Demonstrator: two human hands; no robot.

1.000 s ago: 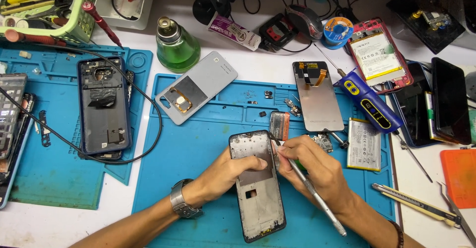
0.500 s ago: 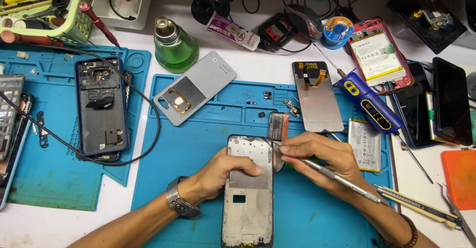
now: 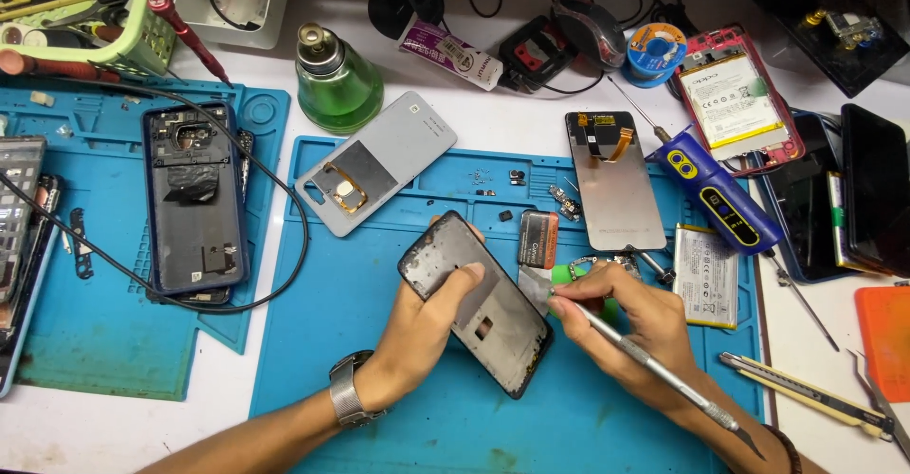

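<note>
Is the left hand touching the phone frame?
Touching. The head view shows the left hand gripping the dark phone frame, thumb pressed on its inner face and fingers wrapped around its upper edge, tilted above the blue mat.

The white bench (image 3: 493, 118) carried two blue mats (image 3: 379, 436), a green bottle (image 3: 338, 81), a basket (image 3: 123, 47), a battery (image 3: 706, 275), a knife (image 3: 806, 393) and dark phones (image 3: 877, 190).

Dark, worn phone frame (image 3: 479, 303) tilted diagonally above the blue mat; slim metal tool (image 3: 654, 368), perhaps tweezers
</note>
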